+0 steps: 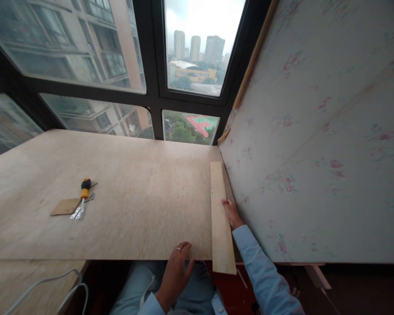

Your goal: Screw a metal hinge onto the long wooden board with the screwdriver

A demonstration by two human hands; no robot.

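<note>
A long, narrow wooden board [219, 218] stands along the right side of the plywood surface [134, 188], close to the wall. My right hand [231, 213] grips its right edge around the middle, thumb on the near face and the other fingers hidden behind it. The board's near end juts past the front edge of the surface. A few small dark holes show on its left side. My left hand [179, 270], with a ring on one finger, hovers at the front edge, thumb apart from the fingers and nothing in it.
On the left of the surface lie a yellow-and-black screwdriver [85, 188], a brown cardboard piece [65, 207] and small white metal pieces [76, 213]. A flowered wall [315, 131] rises on the right, dark-framed windows [157, 100] behind. A white cable [49, 280] loops at lower left.
</note>
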